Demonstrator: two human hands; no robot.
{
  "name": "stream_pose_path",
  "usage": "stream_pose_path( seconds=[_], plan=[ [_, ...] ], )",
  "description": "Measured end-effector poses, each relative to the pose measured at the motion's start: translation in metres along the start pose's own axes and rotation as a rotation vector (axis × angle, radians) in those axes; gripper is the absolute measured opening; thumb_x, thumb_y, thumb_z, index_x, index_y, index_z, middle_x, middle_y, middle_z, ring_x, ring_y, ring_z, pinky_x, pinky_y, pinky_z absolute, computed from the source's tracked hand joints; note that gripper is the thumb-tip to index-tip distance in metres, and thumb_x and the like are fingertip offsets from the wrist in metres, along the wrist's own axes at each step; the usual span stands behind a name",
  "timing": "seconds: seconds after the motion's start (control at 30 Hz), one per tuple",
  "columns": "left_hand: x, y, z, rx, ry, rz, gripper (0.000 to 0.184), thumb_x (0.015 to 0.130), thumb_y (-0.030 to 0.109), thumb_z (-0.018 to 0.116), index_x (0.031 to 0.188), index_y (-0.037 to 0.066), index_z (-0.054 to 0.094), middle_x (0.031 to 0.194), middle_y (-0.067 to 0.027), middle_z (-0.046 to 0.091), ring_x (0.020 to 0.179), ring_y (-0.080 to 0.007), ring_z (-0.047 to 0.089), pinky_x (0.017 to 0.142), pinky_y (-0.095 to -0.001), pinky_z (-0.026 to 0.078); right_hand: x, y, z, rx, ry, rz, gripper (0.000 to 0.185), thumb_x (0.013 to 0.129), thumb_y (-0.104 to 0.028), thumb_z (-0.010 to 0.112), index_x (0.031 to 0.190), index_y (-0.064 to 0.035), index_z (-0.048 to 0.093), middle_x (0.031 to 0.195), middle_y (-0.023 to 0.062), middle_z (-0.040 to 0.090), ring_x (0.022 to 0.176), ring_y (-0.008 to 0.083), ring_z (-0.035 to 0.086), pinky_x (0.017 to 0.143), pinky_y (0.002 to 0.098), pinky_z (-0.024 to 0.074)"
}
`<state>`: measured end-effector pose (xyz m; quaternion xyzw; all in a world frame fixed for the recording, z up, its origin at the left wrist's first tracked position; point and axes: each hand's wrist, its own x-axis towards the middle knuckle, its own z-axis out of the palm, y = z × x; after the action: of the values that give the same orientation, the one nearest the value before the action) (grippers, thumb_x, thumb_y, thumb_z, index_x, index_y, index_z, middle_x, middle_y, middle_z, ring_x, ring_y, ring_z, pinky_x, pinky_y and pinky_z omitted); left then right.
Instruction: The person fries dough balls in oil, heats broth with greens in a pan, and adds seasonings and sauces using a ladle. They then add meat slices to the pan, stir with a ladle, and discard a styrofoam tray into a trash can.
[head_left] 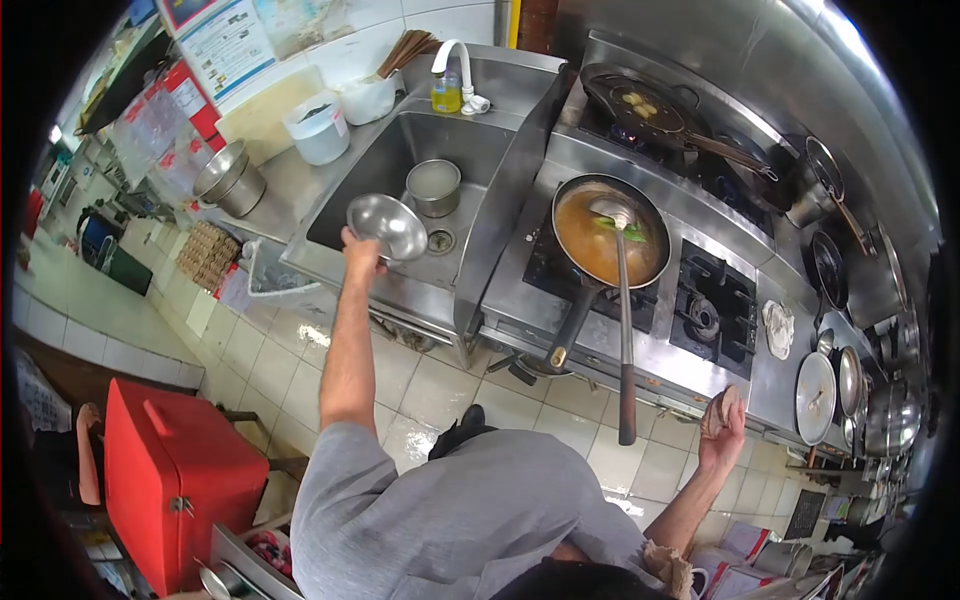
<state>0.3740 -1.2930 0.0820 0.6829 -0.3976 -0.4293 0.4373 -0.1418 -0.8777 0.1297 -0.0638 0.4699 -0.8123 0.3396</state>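
My left hand (362, 250) grips the near rim of a shiny metal bowl (388, 226), tilted over the front part of the sink (335, 210). Behind the bowl, a metal pot (434, 186) stands in the basin. My right hand (730, 425) is closed around a brownish folded cloth (717, 414) at the stove's front edge. Between my hands, a pan (660, 262) of orange-brown broth sits on the stove. A long-handled ladle (624, 300) rests in it, with something green beside its bowl.
A dark pan (660, 118) with yellowish pieces is on the back burner. A bare burner (704, 312), white cloth (778, 330) and several pans lie rightward. A red cooler box (175, 480) stands at lower left, beside another person's arm (88, 460).
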Motion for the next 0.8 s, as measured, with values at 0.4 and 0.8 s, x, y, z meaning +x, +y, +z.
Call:
stream_pose_path(
  seconds=[0.4,0.8],
  plan=[
    [0.168,-0.073,0.126,-0.057,-0.285,-0.358,0.024,0.08,0.013,0.047,0.098,-0.001,0.053,0.078,-0.0166,0.057,0.06,-0.0276,0.058,0.043,-0.0448,0.051,-0.059,0.033,0.061,-0.117,0.117,-0.046,0.048,0.08,-0.011,0.061,0.123,-0.0054,0.039,0.114,0.0083,0.052,0.102,0.0195,0.052,0.084,0.0346,0.0461],
    [-0.142,0.134,0.085,-0.724,-0.545,0.63,0.03,0.086,0.013,0.055,0.113,0.0,0.049,0.096,-0.0086,0.057,0.078,-0.0166,0.057,0.066,-0.0266,0.043,-0.041,0.05,0.113,-0.078,0.045,-0.006,0.056,0.077,0.001,0.059,0.127,-0.0087,0.036,0.114,0.0121,0.05,0.1,0.0235,0.053,0.081,0.037,0.0464]
  ],
)
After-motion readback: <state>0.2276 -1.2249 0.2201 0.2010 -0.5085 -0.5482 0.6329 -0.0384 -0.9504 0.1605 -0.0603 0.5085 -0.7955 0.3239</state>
